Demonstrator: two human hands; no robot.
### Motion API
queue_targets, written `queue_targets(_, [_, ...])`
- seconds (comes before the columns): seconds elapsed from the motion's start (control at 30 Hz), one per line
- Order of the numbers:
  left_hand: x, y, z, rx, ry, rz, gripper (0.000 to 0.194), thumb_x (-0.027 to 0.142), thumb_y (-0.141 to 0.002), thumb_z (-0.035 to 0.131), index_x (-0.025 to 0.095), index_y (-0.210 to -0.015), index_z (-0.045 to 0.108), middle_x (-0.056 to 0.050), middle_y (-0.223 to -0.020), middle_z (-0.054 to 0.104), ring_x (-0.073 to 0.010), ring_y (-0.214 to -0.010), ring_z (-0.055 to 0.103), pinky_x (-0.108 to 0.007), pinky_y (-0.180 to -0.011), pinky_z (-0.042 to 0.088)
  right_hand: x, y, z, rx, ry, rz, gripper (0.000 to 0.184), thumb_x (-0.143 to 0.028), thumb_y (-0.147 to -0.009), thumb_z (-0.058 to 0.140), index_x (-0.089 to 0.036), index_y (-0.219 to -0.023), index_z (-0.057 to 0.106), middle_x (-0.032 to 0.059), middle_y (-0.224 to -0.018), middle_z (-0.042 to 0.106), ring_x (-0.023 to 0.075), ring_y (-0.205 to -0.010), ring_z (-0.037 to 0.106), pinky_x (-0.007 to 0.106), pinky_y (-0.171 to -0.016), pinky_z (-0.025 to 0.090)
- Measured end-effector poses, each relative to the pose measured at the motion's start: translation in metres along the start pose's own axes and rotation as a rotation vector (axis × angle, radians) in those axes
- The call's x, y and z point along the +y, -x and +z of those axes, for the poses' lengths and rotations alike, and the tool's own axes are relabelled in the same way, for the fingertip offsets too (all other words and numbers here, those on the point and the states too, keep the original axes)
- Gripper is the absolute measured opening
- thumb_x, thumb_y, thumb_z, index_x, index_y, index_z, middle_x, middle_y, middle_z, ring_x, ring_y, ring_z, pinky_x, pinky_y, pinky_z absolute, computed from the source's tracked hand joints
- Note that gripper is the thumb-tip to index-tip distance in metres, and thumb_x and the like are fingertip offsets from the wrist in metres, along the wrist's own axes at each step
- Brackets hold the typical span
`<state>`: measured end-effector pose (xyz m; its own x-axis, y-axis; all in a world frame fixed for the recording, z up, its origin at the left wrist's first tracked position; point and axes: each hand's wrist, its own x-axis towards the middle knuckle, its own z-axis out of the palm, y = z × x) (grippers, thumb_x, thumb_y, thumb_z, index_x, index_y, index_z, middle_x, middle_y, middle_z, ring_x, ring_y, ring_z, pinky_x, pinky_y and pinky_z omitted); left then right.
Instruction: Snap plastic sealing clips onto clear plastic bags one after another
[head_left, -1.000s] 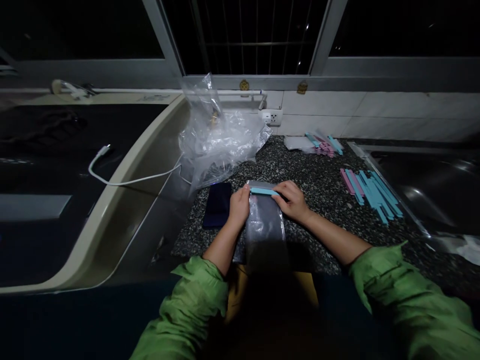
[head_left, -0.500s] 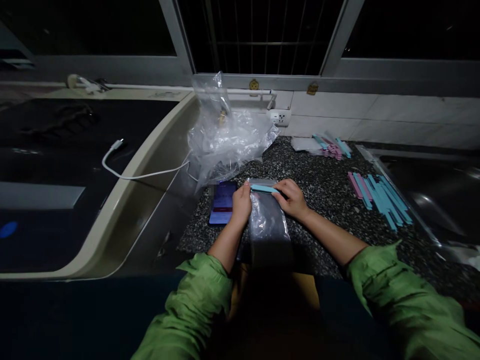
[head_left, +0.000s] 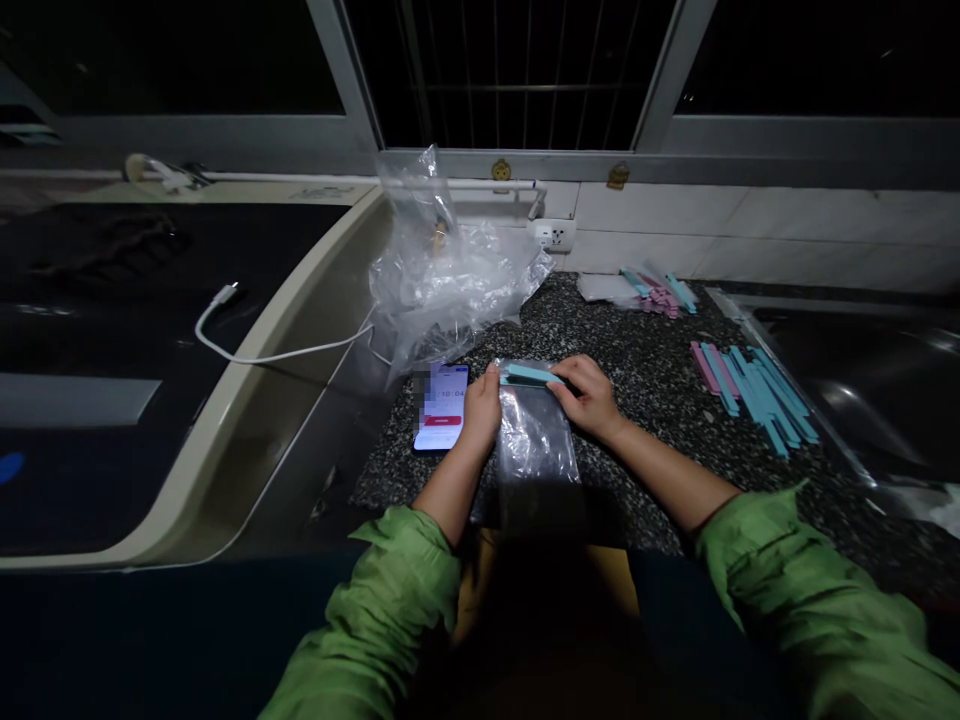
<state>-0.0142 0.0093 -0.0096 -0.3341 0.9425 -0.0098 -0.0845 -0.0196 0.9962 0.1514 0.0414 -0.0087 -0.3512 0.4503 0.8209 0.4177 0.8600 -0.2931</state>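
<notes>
Between my hands lies a long clear plastic bag (head_left: 534, 440), its top edge across the counter. My left hand (head_left: 482, 410) is closed on the bag's upper left edge, thumb on top. A flat light blue strip (head_left: 531, 374) spans the top of the bag; more strip may lie beneath it, but I cannot tell. Its right end is pinched between the thumb and fingers of my right hand (head_left: 589, 395). Beside my left hand a phone (head_left: 442, 410) rests with its screen lit.
On the right lie loose light blue strips (head_left: 765, 400) and pink strips (head_left: 703, 368). Behind them is a packed bundle of strips (head_left: 658, 292). Crumpled clear plastic (head_left: 457, 285) stands at the back. A washing machine (head_left: 300, 270) borders the left, a sink (head_left: 877, 390) the right.
The blue strip has shifted slightly to the right and tilted between my hands. The phone's screen has brightened. Both hands keep nearly the same place.
</notes>
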Motion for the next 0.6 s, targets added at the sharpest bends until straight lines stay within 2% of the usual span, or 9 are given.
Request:
queue_targets(0.27, [-0.0013,-0.0015,0.0006,-0.010,-0.067,0.011,0.044,0.047,-0.081,0.041,0.012,-0.061,0.061,-0.002,-0.055,0.059,-0.0133,-0.054,0.051,-0.023,-0.054,0.037,0.0003,0.0001,-0.0027,0.034,-0.033,0.044,0.013,-0.019,-0.078,0.056,-0.019,-0.089,0.062,0.0055,-0.079,0.059,0.0173,-0.076,0.055,0.034,-0.068,0.047])
queue_targets(0.6, [0.0042,0.0019,0.0032,-0.027,-0.035,-0.014,0.045,0.049,-0.080,0.043,0.012,-0.063,0.061,-0.003,-0.054,0.061,-0.0137,-0.053,0.052,-0.024,-0.054,0.039,-0.0029,-0.0028,-0.0082,0.055,-0.026,0.118,0.011,-0.022,-0.079,0.055,-0.020,-0.086,0.063,0.0045,-0.078,0.059,0.0172,-0.076,0.056,0.035,-0.068,0.047])
